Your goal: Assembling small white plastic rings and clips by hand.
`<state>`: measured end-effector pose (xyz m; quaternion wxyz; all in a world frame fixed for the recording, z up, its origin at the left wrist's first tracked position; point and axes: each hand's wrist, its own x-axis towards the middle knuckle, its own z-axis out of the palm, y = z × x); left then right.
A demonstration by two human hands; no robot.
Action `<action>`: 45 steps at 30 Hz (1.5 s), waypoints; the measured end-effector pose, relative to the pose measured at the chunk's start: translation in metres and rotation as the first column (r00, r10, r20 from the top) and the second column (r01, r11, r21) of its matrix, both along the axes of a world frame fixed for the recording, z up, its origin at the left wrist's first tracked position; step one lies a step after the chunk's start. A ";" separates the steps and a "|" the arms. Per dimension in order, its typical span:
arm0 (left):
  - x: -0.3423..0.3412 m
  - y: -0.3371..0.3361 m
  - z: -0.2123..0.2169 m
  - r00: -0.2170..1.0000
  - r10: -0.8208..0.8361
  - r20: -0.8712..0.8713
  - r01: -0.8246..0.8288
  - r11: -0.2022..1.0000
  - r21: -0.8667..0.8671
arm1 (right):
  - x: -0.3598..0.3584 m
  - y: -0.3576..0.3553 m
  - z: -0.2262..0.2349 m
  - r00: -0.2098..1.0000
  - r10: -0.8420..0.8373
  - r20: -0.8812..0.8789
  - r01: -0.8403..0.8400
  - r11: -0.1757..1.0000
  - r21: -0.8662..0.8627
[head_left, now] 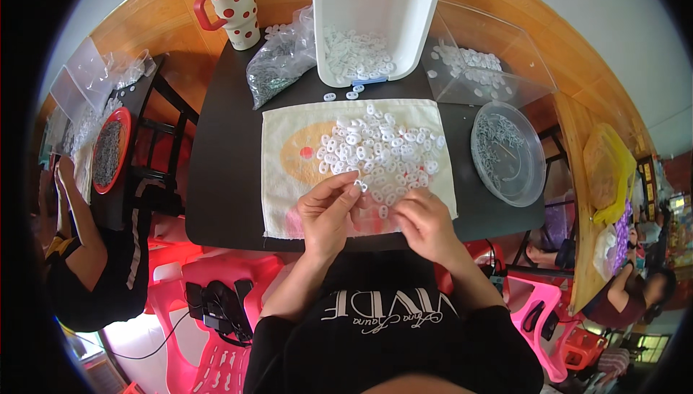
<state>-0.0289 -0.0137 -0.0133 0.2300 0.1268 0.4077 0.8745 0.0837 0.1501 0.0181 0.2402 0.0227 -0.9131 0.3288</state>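
Observation:
Between the thumb and forefinger of my left hand (328, 210) is a small white plastic piece (362, 186). My right hand (424, 224) is just right of it, at the near edge of the pile, with its fingers drawn together. Whether anything is in those fingertips cannot be made out; a loose white oval (383, 211) lies beside them. Beyond both hands a heap of white plastic ovals (382, 141), each with two holes, spreads over a cream towel (278, 116) with an orange and pink print.
A white tub (426, 4) with white pieces stands at the back. Left of it are a bag of grey parts (278, 66) and a dotted tumbler (234, 4). On the right are a clear box (520, 80) and a round tray (533, 170) of small grey parts. People sit at both sides.

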 end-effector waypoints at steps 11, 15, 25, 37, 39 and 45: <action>0.008 -0.001 -0.004 0.998 -0.056 -0.023 0.054 0.997 -0.063 | -0.009 -0.010 0.006 0.985 -0.019 0.174 -0.024 0.970 0.242; 0.009 -0.002 -0.002 0.995 -0.098 -0.021 0.096 0.993 -0.062 | -0.007 -0.004 0.003 0.992 0.044 0.119 -0.060 0.989 0.134; 0.017 0.003 0.006 0.975 -0.224 -0.008 0.221 0.967 -0.123 | -0.002 0.002 0.006 0.995 -0.044 0.090 0.098 0.627 -0.773; 0.029 0.012 0.010 0.965 -0.234 -0.115 0.218 0.967 -0.131 | -0.003 -0.002 0.013 0.999 -0.015 0.030 0.032 0.668 -0.743; 0.030 0.013 0.009 0.966 -0.230 -0.118 0.215 0.968 -0.130 | -0.003 -0.001 0.011 1.000 -0.011 0.012 0.017 0.700 -0.714; 0.030 0.013 0.009 0.964 -0.235 -0.125 0.219 0.967 -0.130 | -0.003 -0.001 0.005 1.000 -0.029 -0.005 0.018 0.746 -0.666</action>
